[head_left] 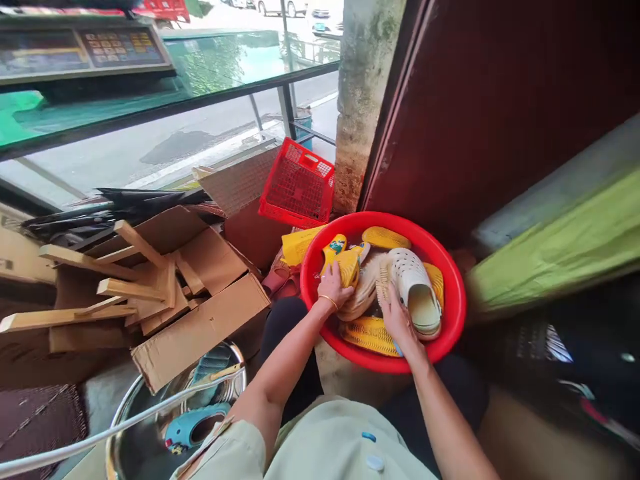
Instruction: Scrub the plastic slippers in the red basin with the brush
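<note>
A red basin (459,307) in front of my knees holds water and several shoes. My left hand (335,287) is closed on a yellow slipper (349,265) at the basin's left side. In the middle, my right hand (397,312) is wrapped round a small beige scrub brush (383,283), its grip mostly hidden by the fingers. Right beside that hand rests a white clog (417,283) with holes in its top. Yellow soles (370,333) lie under my right wrist, and another yellow slipper (386,237) is at the far rim. Cloudy suds show between the hands.
A red plastic crate (297,187) stands behind the basin near the pillar (367,100). To the left are a cardboard box (210,333) with an upturned wooden stool (160,287), and a metal basin (115,433) with blue clogs (195,427). A white hose (125,430) crosses it.
</note>
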`<action>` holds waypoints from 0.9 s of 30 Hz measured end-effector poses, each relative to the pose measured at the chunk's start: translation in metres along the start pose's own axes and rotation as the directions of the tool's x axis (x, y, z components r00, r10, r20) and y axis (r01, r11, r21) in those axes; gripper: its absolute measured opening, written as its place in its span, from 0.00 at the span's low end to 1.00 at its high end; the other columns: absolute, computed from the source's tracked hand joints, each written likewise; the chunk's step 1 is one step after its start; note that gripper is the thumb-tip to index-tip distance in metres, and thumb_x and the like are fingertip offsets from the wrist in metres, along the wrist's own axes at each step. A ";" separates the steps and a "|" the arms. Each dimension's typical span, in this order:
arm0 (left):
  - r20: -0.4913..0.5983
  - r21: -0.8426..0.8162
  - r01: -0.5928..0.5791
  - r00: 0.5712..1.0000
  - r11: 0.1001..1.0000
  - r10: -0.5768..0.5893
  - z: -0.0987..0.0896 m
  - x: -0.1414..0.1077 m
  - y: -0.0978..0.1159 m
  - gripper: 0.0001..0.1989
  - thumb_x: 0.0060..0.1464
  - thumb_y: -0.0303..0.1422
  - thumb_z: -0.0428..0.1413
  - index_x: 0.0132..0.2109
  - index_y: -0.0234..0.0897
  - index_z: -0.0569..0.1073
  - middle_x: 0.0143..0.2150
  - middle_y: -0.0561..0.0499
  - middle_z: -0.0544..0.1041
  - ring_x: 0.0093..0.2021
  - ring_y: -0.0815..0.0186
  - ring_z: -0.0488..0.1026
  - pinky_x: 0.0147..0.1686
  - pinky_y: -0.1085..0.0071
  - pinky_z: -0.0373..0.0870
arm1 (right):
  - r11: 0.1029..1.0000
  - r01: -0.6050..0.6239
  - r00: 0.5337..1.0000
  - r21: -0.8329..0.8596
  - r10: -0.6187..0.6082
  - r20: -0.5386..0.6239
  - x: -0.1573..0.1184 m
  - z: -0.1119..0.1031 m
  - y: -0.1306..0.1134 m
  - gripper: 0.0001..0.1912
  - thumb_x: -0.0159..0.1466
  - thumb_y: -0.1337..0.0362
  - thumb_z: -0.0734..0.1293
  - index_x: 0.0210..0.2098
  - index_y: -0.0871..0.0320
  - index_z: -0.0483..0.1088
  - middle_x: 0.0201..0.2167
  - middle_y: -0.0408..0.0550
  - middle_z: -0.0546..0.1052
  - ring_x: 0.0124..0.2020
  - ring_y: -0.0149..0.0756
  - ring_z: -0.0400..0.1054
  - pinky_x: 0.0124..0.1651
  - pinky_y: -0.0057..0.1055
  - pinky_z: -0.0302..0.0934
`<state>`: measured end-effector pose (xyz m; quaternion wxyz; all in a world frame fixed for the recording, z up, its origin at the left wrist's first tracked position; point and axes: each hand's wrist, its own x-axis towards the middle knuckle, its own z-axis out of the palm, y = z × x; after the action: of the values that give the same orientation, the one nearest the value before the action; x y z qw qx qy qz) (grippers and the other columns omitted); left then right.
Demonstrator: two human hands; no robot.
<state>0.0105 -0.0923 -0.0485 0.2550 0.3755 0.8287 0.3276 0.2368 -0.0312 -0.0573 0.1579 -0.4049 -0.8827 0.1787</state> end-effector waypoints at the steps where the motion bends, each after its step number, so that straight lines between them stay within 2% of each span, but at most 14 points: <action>1: -0.015 -0.117 -0.016 1.000 0.993 0.014 0.001 0.003 -0.001 0.51 0.47 0.39 0.68 0.74 0.32 0.58 0.75 0.29 0.58 0.74 0.38 0.56 0.68 0.46 0.58 | 0.999 -0.009 1.000 0.033 0.010 -0.012 -0.003 -0.003 -0.008 0.34 0.74 0.62 0.53 0.76 0.66 0.49 0.56 0.65 0.79 0.52 0.50 0.78 0.56 0.45 0.72; 2: -0.008 -0.266 -0.040 0.999 0.963 0.039 0.001 0.006 -0.001 0.47 0.47 0.39 0.68 0.72 0.33 0.62 0.72 0.31 0.64 0.72 0.40 0.61 0.68 0.48 0.59 | 0.998 0.017 1.000 0.065 -0.017 0.002 -0.006 -0.005 -0.017 0.34 0.74 0.62 0.54 0.77 0.63 0.48 0.58 0.63 0.78 0.55 0.48 0.77 0.57 0.43 0.72; 4: 0.021 -0.567 -0.086 0.993 0.819 0.118 0.004 0.010 -0.001 0.40 0.49 0.40 0.66 0.68 0.36 0.68 0.66 0.38 0.73 0.67 0.45 0.68 0.67 0.50 0.63 | 0.993 0.085 0.995 0.081 -0.089 0.040 -0.006 -0.009 -0.036 0.33 0.74 0.63 0.54 0.77 0.60 0.48 0.60 0.61 0.77 0.56 0.46 0.76 0.57 0.40 0.72; 6: 0.081 -0.735 -0.076 0.977 0.673 0.198 0.006 0.010 0.001 0.36 0.49 0.42 0.66 0.64 0.35 0.73 0.60 0.41 0.78 0.62 0.46 0.72 0.64 0.51 0.66 | 0.998 0.066 0.991 -0.011 -0.064 0.118 0.001 -0.012 -0.051 0.33 0.75 0.62 0.54 0.78 0.54 0.49 0.54 0.58 0.80 0.48 0.44 0.79 0.51 0.37 0.74; 8: 0.122 -0.798 -0.040 0.967 0.601 0.225 0.008 0.006 0.002 0.36 0.47 0.41 0.67 0.62 0.33 0.74 0.58 0.42 0.79 0.61 0.47 0.73 0.64 0.52 0.67 | 0.992 -0.015 0.987 -0.129 0.035 0.154 0.015 -0.017 -0.058 0.33 0.76 0.61 0.55 0.78 0.51 0.46 0.49 0.56 0.82 0.43 0.45 0.80 0.45 0.36 0.74; 10: 0.141 -0.815 0.001 0.970 0.580 0.197 0.008 0.002 0.002 0.39 0.45 0.38 0.69 0.64 0.34 0.72 0.60 0.41 0.78 0.62 0.47 0.72 0.65 0.51 0.66 | 0.981 -0.076 0.982 -0.178 0.105 0.156 0.030 -0.024 -0.058 0.33 0.76 0.61 0.56 0.79 0.51 0.45 0.48 0.57 0.82 0.42 0.45 0.80 0.45 0.37 0.73; 14: 0.158 -0.816 0.016 0.968 0.578 0.195 0.002 0.004 0.000 0.42 0.47 0.37 0.68 0.69 0.36 0.68 0.64 0.40 0.76 0.64 0.47 0.72 0.66 0.48 0.65 | 0.977 -0.207 0.972 -0.046 0.211 0.106 0.042 -0.035 -0.038 0.33 0.76 0.62 0.56 0.77 0.62 0.48 0.47 0.62 0.82 0.46 0.49 0.80 0.51 0.42 0.72; 16: 0.090 -0.765 -0.082 0.969 0.638 0.232 -0.005 0.014 -0.001 0.38 0.52 0.40 0.66 0.69 0.37 0.69 0.65 0.39 0.74 0.66 0.47 0.70 0.67 0.47 0.63 | 0.973 -0.201 0.979 0.116 0.194 0.071 0.032 -0.038 -0.021 0.32 0.75 0.63 0.58 0.76 0.63 0.53 0.51 0.62 0.81 0.50 0.48 0.78 0.55 0.42 0.71; 18: -0.076 -0.579 -0.265 0.959 0.771 0.273 -0.011 0.027 -0.001 0.33 0.56 0.41 0.64 0.66 0.36 0.72 0.66 0.39 0.74 0.69 0.47 0.67 0.70 0.47 0.59 | 0.939 -0.194 0.981 0.285 0.183 0.066 0.017 -0.041 -0.005 0.32 0.73 0.61 0.62 0.75 0.58 0.57 0.50 0.56 0.82 0.48 0.45 0.78 0.53 0.39 0.72; 20: -0.210 -0.291 -0.422 0.904 0.859 0.373 -0.014 0.035 -0.001 0.26 0.60 0.42 0.61 0.63 0.37 0.75 0.66 0.40 0.74 0.71 0.48 0.63 0.73 0.47 0.51 | 0.861 -0.271 0.963 0.431 0.242 0.123 0.001 -0.045 0.011 0.33 0.71 0.60 0.64 0.74 0.54 0.59 0.40 0.48 0.83 0.36 0.39 0.78 0.41 0.34 0.74; 23: -0.311 0.015 -0.535 0.801 0.845 0.512 -0.007 0.022 0.004 0.25 0.64 0.39 0.55 0.65 0.37 0.73 0.67 0.37 0.72 0.71 0.49 0.63 0.73 0.47 0.52 | 0.668 -0.422 0.904 0.613 0.358 0.233 -0.016 -0.049 0.029 0.36 0.68 0.55 0.66 0.73 0.54 0.58 0.28 0.40 0.78 0.19 0.29 0.69 0.22 0.25 0.65; 25: -0.193 0.100 -0.616 0.759 0.782 0.622 0.004 -0.003 0.011 0.26 0.65 0.39 0.54 0.67 0.37 0.71 0.66 0.37 0.73 0.68 0.49 0.67 0.70 0.49 0.58 | 0.544 -0.456 0.881 0.705 0.386 0.272 -0.021 -0.051 0.037 0.39 0.66 0.51 0.67 0.73 0.55 0.57 0.27 0.39 0.77 0.16 0.27 0.65 0.17 0.22 0.60; 26: -0.035 0.097 -0.680 0.728 0.727 0.685 0.012 -0.018 0.015 0.26 0.65 0.39 0.55 0.67 0.38 0.70 0.64 0.38 0.75 0.66 0.51 0.70 0.68 0.51 0.61 | 0.502 -0.459 0.877 0.733 0.388 0.284 -0.021 -0.051 0.040 0.40 0.66 0.50 0.68 0.72 0.55 0.58 0.28 0.40 0.78 0.16 0.26 0.65 0.17 0.22 0.59; 27: 0.174 0.060 -0.742 0.667 0.668 0.725 0.021 -0.032 0.019 0.26 0.65 0.40 0.55 0.68 0.40 0.69 0.63 0.40 0.75 0.64 0.53 0.72 0.66 0.55 0.65 | 0.477 -0.457 0.877 0.751 0.382 0.291 -0.021 -0.051 0.042 0.40 0.65 0.48 0.68 0.72 0.55 0.58 0.29 0.40 0.78 0.16 0.26 0.65 0.16 0.21 0.59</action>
<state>0.0514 -0.1006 -0.0426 0.1327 0.7138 0.6069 0.3235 0.2988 -0.0126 -0.0339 0.2371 -0.4849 -0.5851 0.6052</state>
